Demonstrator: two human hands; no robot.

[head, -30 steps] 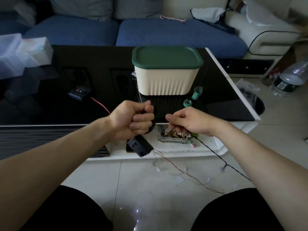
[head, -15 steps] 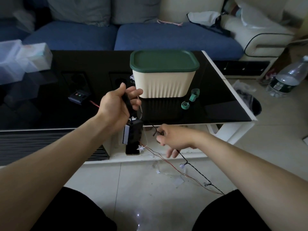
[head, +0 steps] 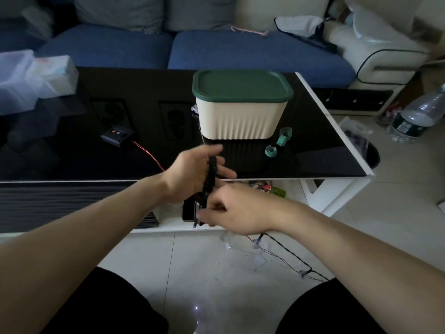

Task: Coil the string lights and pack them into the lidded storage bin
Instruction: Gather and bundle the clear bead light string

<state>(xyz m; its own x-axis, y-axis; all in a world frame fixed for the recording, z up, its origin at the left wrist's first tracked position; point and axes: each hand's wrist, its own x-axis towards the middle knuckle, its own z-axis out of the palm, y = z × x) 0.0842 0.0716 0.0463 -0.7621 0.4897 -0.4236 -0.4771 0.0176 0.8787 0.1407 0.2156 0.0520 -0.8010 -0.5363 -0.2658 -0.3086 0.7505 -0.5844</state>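
Now the right hand [head: 237, 208] has risen to pinch the string lights [head: 211, 174] wound over the left hand's [head: 192, 172] spread fingers.

I see left hand [head: 190, 174] centre frame, wire coil [head: 210, 179] looped over it | right hand [head: 237, 213] pinching wire just below | lidded bin [head: 243, 109] above, on table [head: 337, 150]

Dim room, glare on the floor tiles [head: 196, 309], motion-blurred hands, wide-angle bending at the edges
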